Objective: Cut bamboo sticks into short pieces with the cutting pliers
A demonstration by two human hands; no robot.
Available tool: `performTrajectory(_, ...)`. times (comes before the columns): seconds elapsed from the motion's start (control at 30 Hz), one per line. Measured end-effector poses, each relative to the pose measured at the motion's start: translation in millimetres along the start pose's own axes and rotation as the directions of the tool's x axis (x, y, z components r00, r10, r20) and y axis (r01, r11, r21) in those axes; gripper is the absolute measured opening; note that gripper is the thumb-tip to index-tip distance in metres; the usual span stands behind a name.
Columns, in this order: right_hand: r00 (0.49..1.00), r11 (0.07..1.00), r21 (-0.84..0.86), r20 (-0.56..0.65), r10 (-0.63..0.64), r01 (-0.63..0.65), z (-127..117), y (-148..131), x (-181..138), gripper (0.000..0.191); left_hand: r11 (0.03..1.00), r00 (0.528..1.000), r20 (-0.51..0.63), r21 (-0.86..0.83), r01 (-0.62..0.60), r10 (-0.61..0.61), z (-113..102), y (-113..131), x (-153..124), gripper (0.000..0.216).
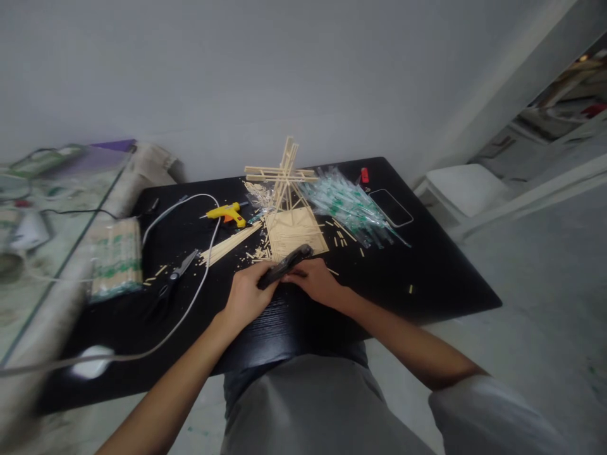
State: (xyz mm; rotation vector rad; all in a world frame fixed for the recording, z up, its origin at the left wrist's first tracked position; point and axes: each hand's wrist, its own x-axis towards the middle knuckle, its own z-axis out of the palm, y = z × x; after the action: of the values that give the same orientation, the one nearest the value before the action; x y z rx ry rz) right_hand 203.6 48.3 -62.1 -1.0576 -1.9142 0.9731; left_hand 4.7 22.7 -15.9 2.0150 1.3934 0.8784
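My left hand (247, 294) and my right hand (317, 281) meet at the near middle of the black table (427, 278). Both are curled around a dark, long tool (286, 265) that points up and to the right; I cannot make out what kind of tool it is. Just beyond it stands a model made of wooden sticks (288, 202), with a flat square base and an upright frame with crossed arms. Loose sticks (227, 246) and short offcuts lie to the left of the base.
A yellow glue gun (227, 213) with a white cable (190, 297) lies at the back left, black pliers (173, 281) nearer. Plastic stick wrappers (348, 205), a phone (391, 207) and a red lighter (365, 175) lie at the right. A stick bundle (116, 256) is far left.
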Motion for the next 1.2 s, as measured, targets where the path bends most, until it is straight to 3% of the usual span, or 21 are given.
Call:
performTrajectory(0.57,1.0,0.998,-0.061,-0.008,-0.03,0.03,5,6,-9,0.005,0.999,0.997,0.071,-0.049,0.024,-0.021,3,-7,3,0.019)
performTrajectory(0.73,1.0,1.0,-0.017,0.014,-0.02,0.02,3,1,-9,0.005,0.999,0.998,0.058,-0.025,0.032,-0.031,-8,-4,-3,0.031)
performTrajectory(0.9,1.0,1.0,0.009,0.01,-0.001,0.001,4,1,-9,0.007,0.974,0.999,0.034,0.229,0.007,-0.015,-37,-17,-17,0.033)
performTrajectory(1.03,1.0,1.0,0.009,0.008,0.0,0.0,6,2,-9,0.006,0.821,0.998,0.027,0.571,0.03,-0.055,-53,-24,-31,0.038)
performTrajectory(1.2,1.0,1.0,0.006,0.017,-0.021,0.021,6,2,-9,0.005,0.649,0.994,0.101,0.759,-0.058,-0.029,-52,-10,-37,0.04)
